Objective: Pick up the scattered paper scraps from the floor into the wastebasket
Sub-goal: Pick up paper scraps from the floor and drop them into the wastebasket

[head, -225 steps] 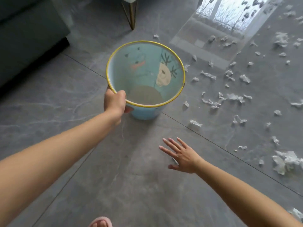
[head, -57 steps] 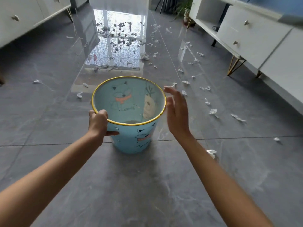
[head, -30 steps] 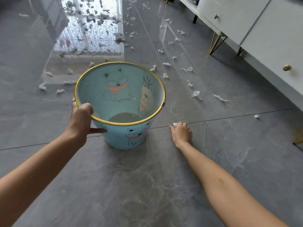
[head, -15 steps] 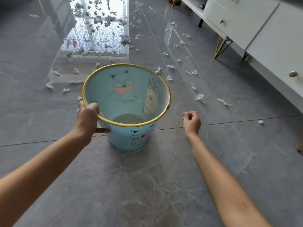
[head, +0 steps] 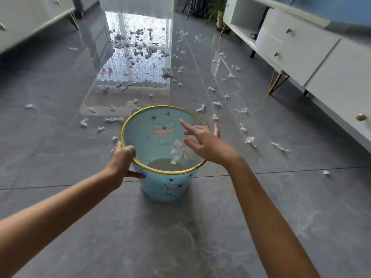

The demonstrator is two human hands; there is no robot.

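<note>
Fingers of right hand (head: pixel 206 145) spread, released; paper scrap (head: pixel 176 152) upright inside wastebasket (head: pixel 166 186); left hand (head: pixel 122 163) clasps rim.

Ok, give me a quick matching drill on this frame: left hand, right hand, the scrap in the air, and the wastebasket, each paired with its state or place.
Things:
1. left hand
2. right hand
3. scrap
4. wastebasket

States:
A. standing upright on the grey floor
B. open, fingers spread above the rim
C. inside the wastebasket's mouth, off the bottom
D. closed on the yellow rim

Pairs: 1-D, 2-B, 3-C, 4-A
</note>
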